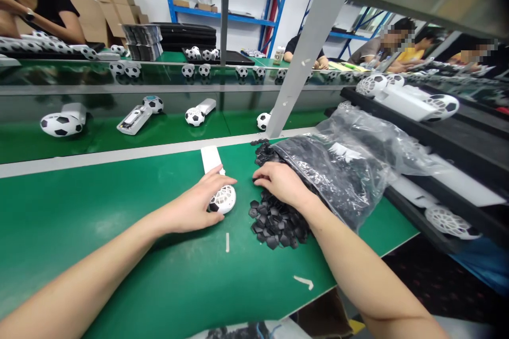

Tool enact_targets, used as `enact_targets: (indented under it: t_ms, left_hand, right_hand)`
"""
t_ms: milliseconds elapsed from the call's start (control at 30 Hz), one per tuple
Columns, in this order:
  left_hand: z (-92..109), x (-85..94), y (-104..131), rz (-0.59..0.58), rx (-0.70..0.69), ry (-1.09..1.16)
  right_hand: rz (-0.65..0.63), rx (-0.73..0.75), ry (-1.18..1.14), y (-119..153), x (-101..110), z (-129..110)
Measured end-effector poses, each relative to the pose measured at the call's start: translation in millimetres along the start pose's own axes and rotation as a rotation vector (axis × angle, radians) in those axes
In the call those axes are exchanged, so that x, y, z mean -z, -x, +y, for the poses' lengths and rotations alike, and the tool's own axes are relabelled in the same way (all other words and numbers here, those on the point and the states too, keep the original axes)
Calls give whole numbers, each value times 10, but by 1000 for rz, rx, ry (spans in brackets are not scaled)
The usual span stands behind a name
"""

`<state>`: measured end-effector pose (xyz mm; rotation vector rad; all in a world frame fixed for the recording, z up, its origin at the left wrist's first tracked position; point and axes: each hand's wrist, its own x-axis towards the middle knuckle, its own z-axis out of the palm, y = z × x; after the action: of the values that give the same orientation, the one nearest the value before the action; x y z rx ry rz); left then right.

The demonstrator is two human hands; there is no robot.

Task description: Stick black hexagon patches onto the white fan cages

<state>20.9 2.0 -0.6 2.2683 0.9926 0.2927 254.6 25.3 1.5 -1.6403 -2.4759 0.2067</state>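
A white device with a football-patterned round head (225, 200) lies on the green table (159, 275), its handle pointing away. My left hand (194, 202) is curved around the head's left side, fingers over the top and thumb near the lower edge. To the right, a pile of small black pentagon pieces (278, 225) spills from a clear plastic bag (342, 169). My right hand (280, 183) is over the pile, its thumb and fingertips close together; whatever they pinch is too small to make out.
A metal post (308, 42) rises behind the bag. Beyond the table edge, football-headed devices (63, 123) lie on a green belt. Black trays (417, 116) with more devices are stacked at right. White strips (227, 242) lie nearer. Other people sit across the line.
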Motion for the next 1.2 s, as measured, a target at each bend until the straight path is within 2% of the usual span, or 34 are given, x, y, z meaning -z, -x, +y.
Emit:
enact_targets:
  t_ms: [100, 200, 333, 400, 467, 567, 633, 733, 867, 1000, 1200]
  left_hand:
    - [-14, 18, 1, 4, -35, 7]
    - [-26, 43, 2, -11, -94, 8]
    - [-10, 28, -3, 8, -85, 25]
    - [4, 4, -10, 43, -57, 42]
    - [15, -11, -17, 60, -53, 55]
    - [22, -3, -28, 40, -83, 65]
    - [23, 9, -34, 32, -78, 73]
    - [24, 4, -40, 53, -40, 91]
    - [24, -36, -44, 89, -36, 102]
    - [32, -59, -52, 101, -48, 98]
    - [82, -109, -57, 159, -14, 107]
  right_hand:
    - [-47, 17, 99, 14, -92, -150]
    - [-21, -15, 138, 22, -164, -260]
    - [29, -56, 121, 5, -157, -212]
    - [62, -38, -39, 18, -103, -161]
    - [100, 67, -308, 55, -43, -157]
    - [112, 358, -597, 122, -4, -253]
    - [116, 513, -621, 149, -28, -342]
    - [170, 589, -557, 157, -92, -440]
    - [194, 493, -558, 140, -138, -487]
    - [135, 298, -735, 101, -151, -473]
    - [40, 188, -929, 77, -200, -442]
